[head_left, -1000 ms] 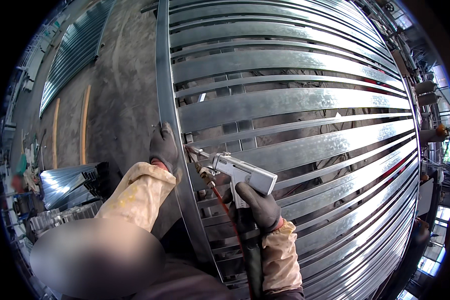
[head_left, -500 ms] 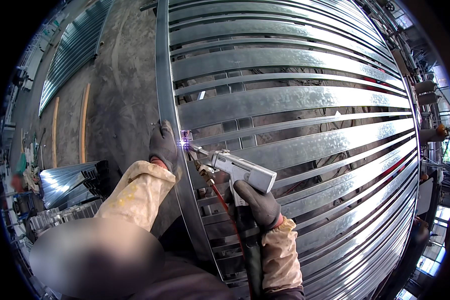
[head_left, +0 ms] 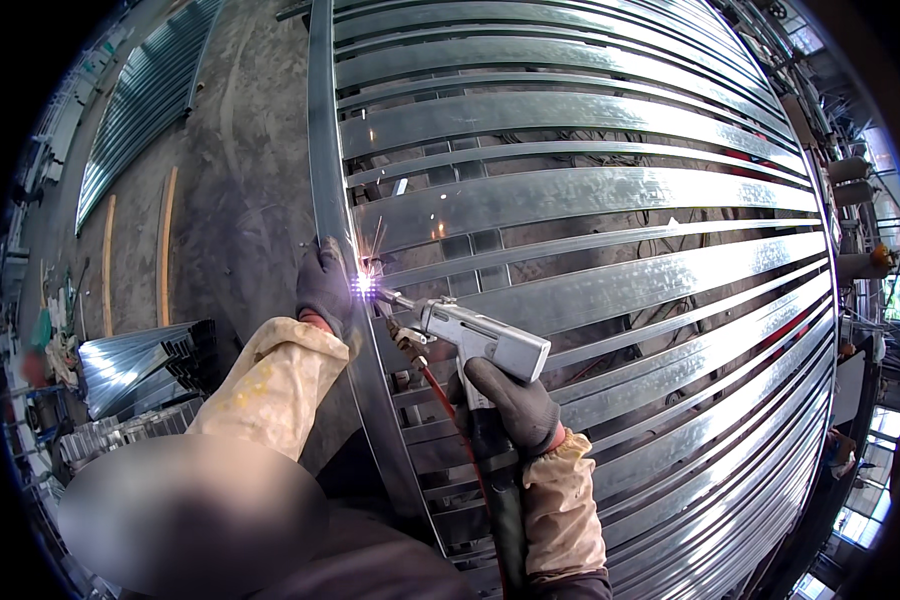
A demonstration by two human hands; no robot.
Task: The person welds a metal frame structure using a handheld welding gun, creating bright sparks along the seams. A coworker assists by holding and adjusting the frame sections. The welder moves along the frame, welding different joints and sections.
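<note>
Sparks [head_left: 372, 264] newly flying, right hand [head_left: 513, 403] clenched round welding gun [head_left: 490, 336], left hand [head_left: 324, 287] against rail [head_left: 328, 150], grip unclear

Room L of side rail [head_left: 326, 130] beyond L hand [head_left: 322, 288]; torch [head_left: 490, 335], red hose [head_left: 440, 396] & sparks [head_left: 369, 268] block R side there.

So we've got a slatted frame [head_left: 590, 190] across the middle and right, its side rail [head_left: 332, 180] along the left edge. Our left hand [head_left: 322, 285] is against that rail; our right hand [head_left: 510, 400], around the welding gun [head_left: 490, 335], is over the slats. Left, on the floor [head_left: 260, 110]: two strips [head_left: 168, 240] between a bar stack [head_left: 120, 360] nearer us and a panel [head_left: 150, 110] farther out.
</note>
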